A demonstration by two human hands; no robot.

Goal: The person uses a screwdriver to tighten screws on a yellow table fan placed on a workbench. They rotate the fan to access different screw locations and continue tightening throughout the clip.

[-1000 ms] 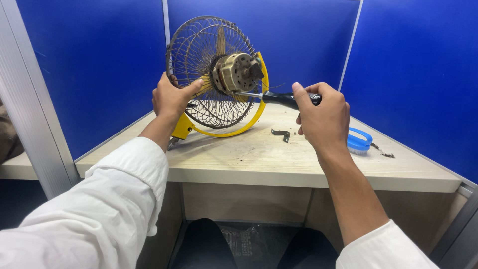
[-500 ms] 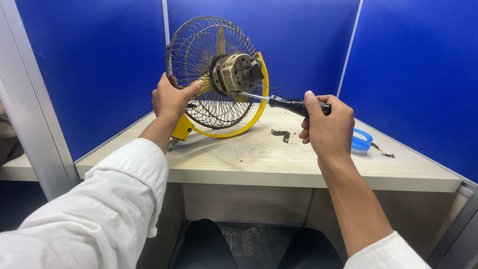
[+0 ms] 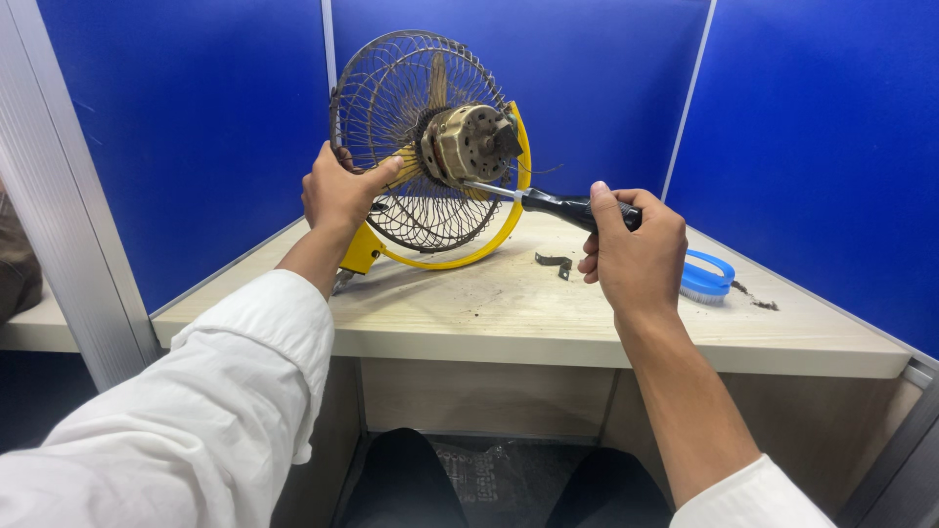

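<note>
A dusty table fan with a wire grille (image 3: 391, 108), a bare metal motor (image 3: 469, 142) and a yellow frame (image 3: 489, 240) stands tilted on the wooden desk (image 3: 489, 303). My left hand (image 3: 337, 191) grips the grille's lower left side and steadies it. My right hand (image 3: 636, 249) is closed around the black handle of a screwdriver (image 3: 558, 205). Its metal shaft points left and its tip sits against the lower side of the motor.
A small dark metal bracket (image 3: 555, 262) lies on the desk by the fan. A blue scrubbing brush (image 3: 706, 277) rests behind my right hand, with dirt crumbs beside it. Blue partition panels (image 3: 812, 137) close off the back and sides.
My right hand slid a little to the right along the screwdriver and lowered slightly. The fan and my left hand stayed where they were.
</note>
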